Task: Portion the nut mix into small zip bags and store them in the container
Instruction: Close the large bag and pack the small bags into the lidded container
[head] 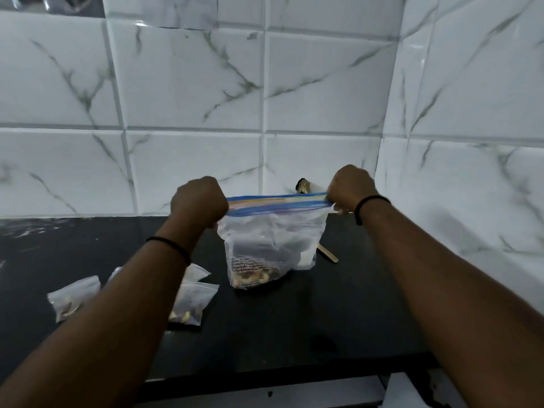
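A large clear zip bag [272, 240] with a blue zip strip hangs upright above the black counter, with a small heap of nut mix in its bottom. My left hand [200, 201] pinches the strip's left end. My right hand [351, 189] pinches its right end, so the strip is stretched flat between them. Small zip bags with nuts lie on the counter at the left: one [73, 297] at the far left, another [191, 304] beside my left forearm, and a third [197, 272] partly hidden by that arm.
A wooden stick [328, 254] pokes out on the counter behind the large bag. A small dark object [303, 185] sits against the tiled wall [191, 98] behind the bag. The black counter [294, 325] ends in a front edge near the bottom; tiled walls close the back and right.
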Demonstrator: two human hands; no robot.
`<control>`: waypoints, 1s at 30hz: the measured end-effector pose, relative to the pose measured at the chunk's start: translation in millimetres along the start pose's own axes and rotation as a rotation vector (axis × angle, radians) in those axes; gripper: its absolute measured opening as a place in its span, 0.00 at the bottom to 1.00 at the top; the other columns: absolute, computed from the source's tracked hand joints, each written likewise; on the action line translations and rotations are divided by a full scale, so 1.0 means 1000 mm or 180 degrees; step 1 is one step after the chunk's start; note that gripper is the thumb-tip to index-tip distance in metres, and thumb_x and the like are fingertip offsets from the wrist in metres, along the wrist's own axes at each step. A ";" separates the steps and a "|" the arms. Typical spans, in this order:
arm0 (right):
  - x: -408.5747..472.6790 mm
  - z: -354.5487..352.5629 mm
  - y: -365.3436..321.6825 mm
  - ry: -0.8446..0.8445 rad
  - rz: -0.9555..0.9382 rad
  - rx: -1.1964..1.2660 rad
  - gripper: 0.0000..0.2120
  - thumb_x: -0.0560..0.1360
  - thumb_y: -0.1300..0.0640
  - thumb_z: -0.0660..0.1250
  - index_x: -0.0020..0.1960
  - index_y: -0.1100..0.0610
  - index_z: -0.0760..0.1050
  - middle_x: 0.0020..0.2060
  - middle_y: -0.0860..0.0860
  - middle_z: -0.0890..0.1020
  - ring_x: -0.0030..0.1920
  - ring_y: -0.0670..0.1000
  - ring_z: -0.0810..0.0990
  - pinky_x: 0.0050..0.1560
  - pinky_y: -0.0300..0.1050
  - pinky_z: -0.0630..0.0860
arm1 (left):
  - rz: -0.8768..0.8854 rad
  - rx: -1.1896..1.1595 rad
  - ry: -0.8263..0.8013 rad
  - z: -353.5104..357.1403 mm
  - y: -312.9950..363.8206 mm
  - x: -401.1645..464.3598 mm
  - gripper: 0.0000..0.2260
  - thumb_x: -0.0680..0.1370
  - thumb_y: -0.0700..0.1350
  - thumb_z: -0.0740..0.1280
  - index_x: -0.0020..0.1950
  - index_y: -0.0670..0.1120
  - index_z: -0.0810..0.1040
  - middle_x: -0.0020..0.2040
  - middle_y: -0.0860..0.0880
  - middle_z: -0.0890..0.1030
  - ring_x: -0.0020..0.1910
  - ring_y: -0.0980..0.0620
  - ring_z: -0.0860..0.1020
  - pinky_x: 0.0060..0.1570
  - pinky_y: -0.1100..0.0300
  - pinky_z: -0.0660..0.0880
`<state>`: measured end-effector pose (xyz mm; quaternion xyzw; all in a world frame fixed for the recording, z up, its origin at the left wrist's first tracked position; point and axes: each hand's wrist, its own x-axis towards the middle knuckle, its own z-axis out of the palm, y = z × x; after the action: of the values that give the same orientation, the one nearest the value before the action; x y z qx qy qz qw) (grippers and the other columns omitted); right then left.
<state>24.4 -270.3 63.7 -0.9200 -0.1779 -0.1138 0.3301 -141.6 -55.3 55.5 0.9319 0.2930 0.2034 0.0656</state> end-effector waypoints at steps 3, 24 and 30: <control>0.000 -0.027 -0.006 -0.0108 0.0120 0.0136 0.03 0.67 0.65 0.74 0.38 0.63 0.80 0.30 0.59 0.84 0.29 0.56 0.84 0.35 0.49 0.83 | 0.0031 -0.0049 -0.0044 -0.023 -0.003 0.017 0.02 0.68 0.36 0.65 0.38 0.42 0.77 0.34 0.45 0.84 0.34 0.44 0.82 0.44 0.53 0.82; -0.034 0.022 0.083 -0.1319 -0.0410 0.3291 0.34 0.62 0.43 0.82 0.62 0.55 0.76 0.55 0.50 0.84 0.44 0.44 0.80 0.44 0.38 0.76 | 0.1159 -0.5399 -0.1397 0.075 -0.043 -0.021 0.49 0.58 0.59 0.84 0.74 0.46 0.68 0.68 0.43 0.77 0.65 0.44 0.78 0.54 0.56 0.79; -0.028 0.034 0.082 -0.0700 -0.0583 0.3223 0.20 0.66 0.46 0.76 0.54 0.55 0.81 0.47 0.51 0.86 0.47 0.51 0.82 0.50 0.48 0.79 | 0.1338 -0.4502 -0.1077 0.087 -0.031 -0.024 0.33 0.64 0.46 0.82 0.67 0.43 0.75 0.63 0.43 0.82 0.61 0.47 0.81 0.59 0.53 0.78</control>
<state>35.0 -314.0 -17.7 -0.6325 -0.3240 0.0553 0.7014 -139.7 -43.7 -39.5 0.7225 -0.1052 0.2053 0.6517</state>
